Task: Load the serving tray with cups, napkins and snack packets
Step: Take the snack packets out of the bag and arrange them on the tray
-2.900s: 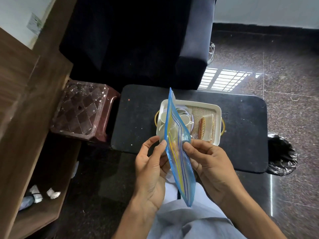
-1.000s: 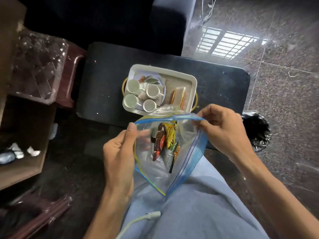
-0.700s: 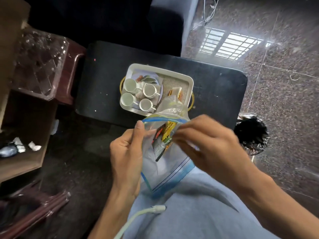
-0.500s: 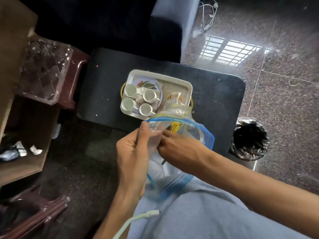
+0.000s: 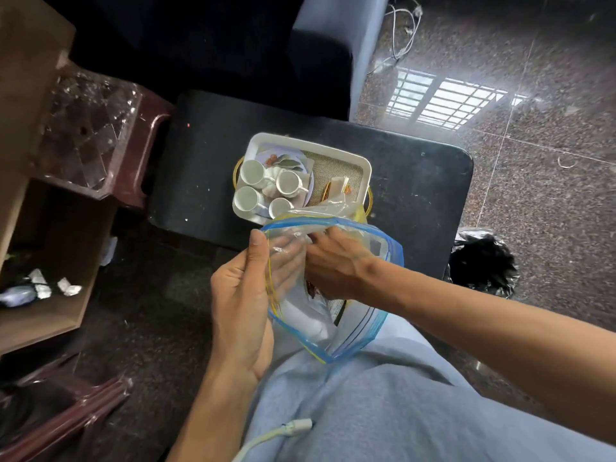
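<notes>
We reach into the zip bag (image 5: 366, 325).
Our left grip (image 5: 246, 295) pinches its rim; our right grip (image 5: 336, 261) is inside, fingers hidden, so we cannot tell its hold. Beyond both, the tray (image 5: 333, 151) with cups (image 5: 288, 182) sits on the counter (image 5: 416, 195).

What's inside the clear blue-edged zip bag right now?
The right hand is inside the clear blue-edged zip bag; a printed snack packet edge shows below the wrist. The hand covers the rest.

The floor (image 5: 550, 211) is of dark speckled stone tiles, and a barred window's light (image 5: 443, 105) shines on it. A dark sofa (image 5: 233, 45) stands behind the black counter (image 5: 416, 195). At the left are a maroon plastic stool (image 5: 133, 155) and a wooden shelf (image 5: 40, 321).
</notes>
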A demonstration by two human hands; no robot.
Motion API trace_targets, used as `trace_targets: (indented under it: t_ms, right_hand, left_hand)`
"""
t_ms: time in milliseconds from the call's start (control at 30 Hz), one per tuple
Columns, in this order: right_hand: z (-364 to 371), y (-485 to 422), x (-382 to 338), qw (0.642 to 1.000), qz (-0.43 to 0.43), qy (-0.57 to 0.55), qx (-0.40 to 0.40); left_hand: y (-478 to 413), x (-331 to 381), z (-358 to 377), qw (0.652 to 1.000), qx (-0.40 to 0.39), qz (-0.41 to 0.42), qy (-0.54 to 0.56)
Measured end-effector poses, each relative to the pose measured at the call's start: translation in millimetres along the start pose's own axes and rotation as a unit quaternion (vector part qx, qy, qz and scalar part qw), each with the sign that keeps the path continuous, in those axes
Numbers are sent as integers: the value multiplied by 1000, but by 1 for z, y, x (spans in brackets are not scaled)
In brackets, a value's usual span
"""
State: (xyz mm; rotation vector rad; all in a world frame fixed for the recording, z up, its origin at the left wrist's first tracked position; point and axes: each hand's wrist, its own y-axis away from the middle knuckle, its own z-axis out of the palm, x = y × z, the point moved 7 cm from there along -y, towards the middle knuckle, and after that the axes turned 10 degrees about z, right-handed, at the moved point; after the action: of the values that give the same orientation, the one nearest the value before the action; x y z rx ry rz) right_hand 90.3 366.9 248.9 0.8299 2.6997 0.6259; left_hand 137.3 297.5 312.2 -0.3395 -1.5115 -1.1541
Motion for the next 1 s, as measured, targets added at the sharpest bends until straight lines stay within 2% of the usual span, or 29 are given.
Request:
trace_targets:
  t_ms: [67, 200, 367, 467, 533, 600, 633, 700, 767, 833, 900, 1000]
  right_hand:
    - [-12, 6, -2, 999, -17, -36, 14]
    - [-49, 31, 0, 990, -53, -82, 104]
    - [-78, 62, 18, 974, -56, -118, 184]
    - [-95, 79, 35, 937, -19, -217, 274]
    - [-106, 95, 48, 886, 21, -310, 344]
    - [-112, 115, 67, 813, 78, -401, 414]
    - [-109, 126, 80, 765, 123, -450, 444]
    - [-90, 145, 111, 644, 217, -557, 478]
    - [-50, 154, 142, 518, 292, -650, 473]
    - [7, 154, 170, 423, 384, -691, 444]
    - [75, 148, 193, 362, 480, -689, 405]
    - [169, 132, 211, 322, 610, -650, 318]
  left_hand:
    - [3, 0, -2, 1000, 13, 15, -4]
    - [6, 3, -12, 999, 42, 33, -5]
    - [3, 5, -27, 997, 48, 48, -38]
    - [1, 4, -35, 995, 50, 61, -54]
    - [1, 3, -44, 993, 66, 68, -67]
    - [0, 2, -53, 991, 84, 67, -82]
    - [0, 1, -57, 991, 92, 62, -79]
    - [0, -1, -61, 991, 106, 51, -64]
    - [0, -4, -64, 991, 113, 43, -58]
    - [2, -6, -65, 991, 119, 36, -56]
    - [3, -9, -68, 990, 123, 33, -53]
    - [4, -12, -70, 989, 132, 33, -53]
